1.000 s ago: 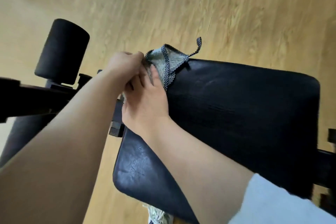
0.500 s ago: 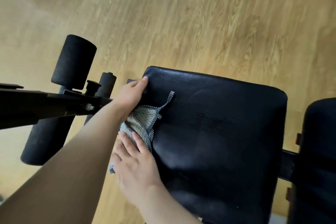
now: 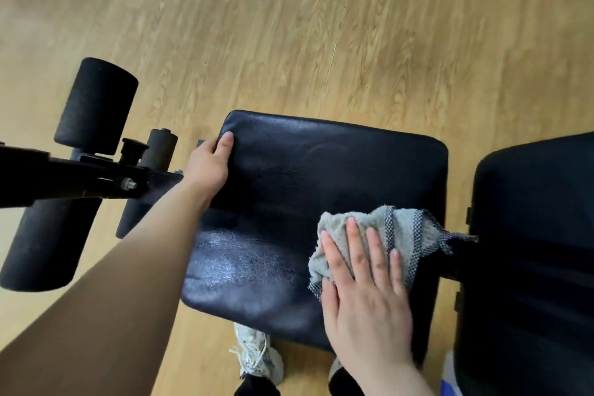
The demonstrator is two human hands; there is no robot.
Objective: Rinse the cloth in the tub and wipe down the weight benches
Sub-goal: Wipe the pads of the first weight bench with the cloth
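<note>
Cloth [image 3: 379,235] pressed flat on the bench seat pad [image 3: 289,202] under the right hand [image 3: 363,292].

Right fingers [image 3: 353,244] lay spread and flat on the grey towel, its checked trim bunched beyond the fingertips. Farther off, the left hand [image 3: 207,165] gripped the pad's far corner, thumb on top, fingers curled under the edge. Foam rollers [image 3: 96,103] stood left of it, over wood floor [image 3: 289,26].

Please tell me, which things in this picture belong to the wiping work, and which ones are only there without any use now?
In use:
cloth under the flat right hand
seat pad, steadied at its edge by the left hand
second pad, likely next

Not in use:
foam rollers
metal frame
shoe
wooden floor
</note>
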